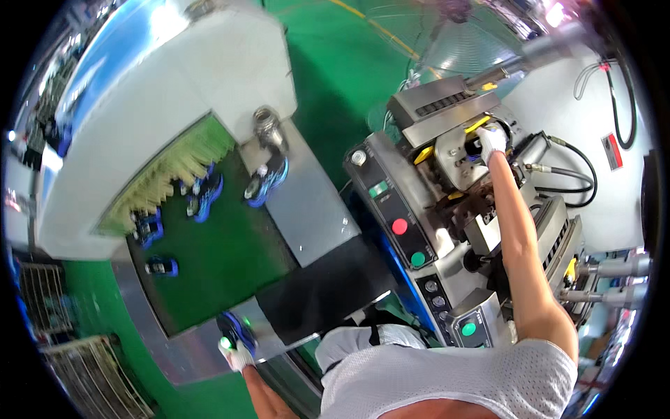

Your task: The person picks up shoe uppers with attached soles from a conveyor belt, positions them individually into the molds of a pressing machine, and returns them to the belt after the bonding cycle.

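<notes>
At the near edge of the conveyor table, my left hand (239,357), in a white glove, grips a dark shoe (237,330) with a blue sole. A bright green spot shows by its fingers. My right arm stretches forward into a grey metal pressing machine (447,157). There my gloved right hand (494,140) closes on a dark shoe (474,148) with some blue on it, between yellow-tipped parts. The hand and machine parts hide much of that shoe, and its fingers show only partly.
Several blue-and-black shoes lie on the green conveyor belt (230,258) before a bristle curtain (167,174). Another shoe (266,181) sits on the metal side plate (307,209), near a metal cylinder (267,126). A control panel (387,202), hoses (576,171) and a fan (460,45) stand around.
</notes>
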